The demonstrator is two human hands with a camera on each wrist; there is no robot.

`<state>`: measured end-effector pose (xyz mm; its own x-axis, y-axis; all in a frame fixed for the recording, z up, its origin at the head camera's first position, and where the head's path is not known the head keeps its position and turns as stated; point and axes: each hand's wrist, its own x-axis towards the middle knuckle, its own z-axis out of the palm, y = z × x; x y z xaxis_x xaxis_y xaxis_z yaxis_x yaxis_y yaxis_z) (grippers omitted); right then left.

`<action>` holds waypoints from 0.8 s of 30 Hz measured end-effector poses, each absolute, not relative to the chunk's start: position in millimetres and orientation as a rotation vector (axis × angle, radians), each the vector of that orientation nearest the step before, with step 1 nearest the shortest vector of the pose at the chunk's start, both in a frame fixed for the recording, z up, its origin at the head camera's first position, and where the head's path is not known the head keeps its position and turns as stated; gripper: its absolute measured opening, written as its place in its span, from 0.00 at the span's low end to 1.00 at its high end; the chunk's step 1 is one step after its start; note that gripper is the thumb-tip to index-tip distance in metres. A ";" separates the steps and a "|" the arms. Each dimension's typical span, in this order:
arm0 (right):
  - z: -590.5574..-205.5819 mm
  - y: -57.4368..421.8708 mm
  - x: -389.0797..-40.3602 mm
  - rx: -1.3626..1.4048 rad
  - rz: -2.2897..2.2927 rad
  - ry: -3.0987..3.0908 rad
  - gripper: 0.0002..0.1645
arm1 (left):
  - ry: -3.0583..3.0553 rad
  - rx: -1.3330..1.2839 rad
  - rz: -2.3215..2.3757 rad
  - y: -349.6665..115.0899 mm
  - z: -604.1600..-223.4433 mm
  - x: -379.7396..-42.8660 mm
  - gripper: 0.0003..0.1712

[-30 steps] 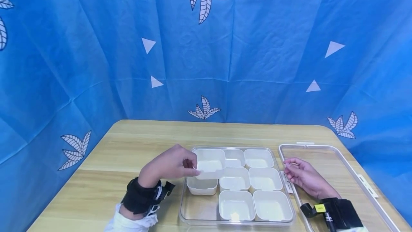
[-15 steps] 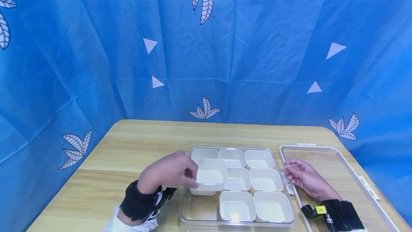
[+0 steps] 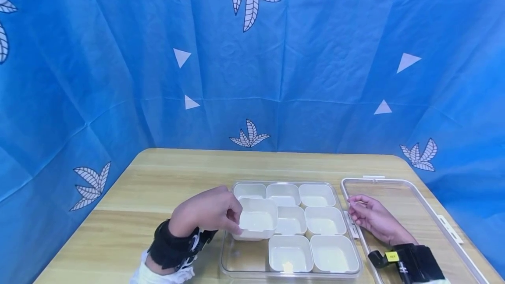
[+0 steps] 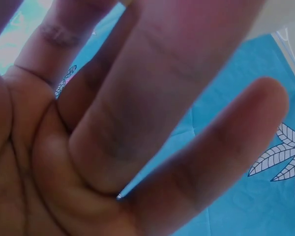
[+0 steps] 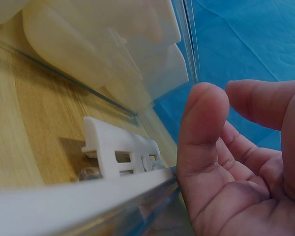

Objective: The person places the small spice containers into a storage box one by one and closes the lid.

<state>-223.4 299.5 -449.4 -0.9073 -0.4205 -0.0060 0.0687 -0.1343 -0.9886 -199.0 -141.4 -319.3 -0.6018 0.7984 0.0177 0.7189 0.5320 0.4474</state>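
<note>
My left hand [image 3: 209,209] pinches the near left edge of a small white square bin [image 3: 258,214] between thumb and fingers. That bin is over the middle-left spot of a clear tray [image 3: 244,264], overlapping another bin there. Whether the two touch, I cannot tell. Several like bins, such as the front-middle one [image 3: 290,253], sit in rows in the tray. In the left wrist view, fingers [image 4: 137,98] fill the picture. My right hand [image 3: 376,221] lies loosely curled over the left rim of a clear lid [image 3: 414,184], thumb and fingertip slightly apart, holding nothing.
White latches [image 5: 120,152] stick out along the lid's frame, one beside the tray's right wall. Lid and tray lie side by side on a wooden table [image 3: 158,179]. A blue patterned cloth [image 3: 315,56] hangs behind and at the sides. The tray's front-left corner shows bare bottom.
My left hand has moved the pinched bin toward me and lower, from over the back-left spot to the middle-left one. The back-left bin now shows. My right hand stays put.
</note>
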 end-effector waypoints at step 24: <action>-448.5 298.4 -222.9 -0.421 -2.104 1.805 0.09 | 2.567 1.103 0.497 -136.8 -309.3 -186.0 0.08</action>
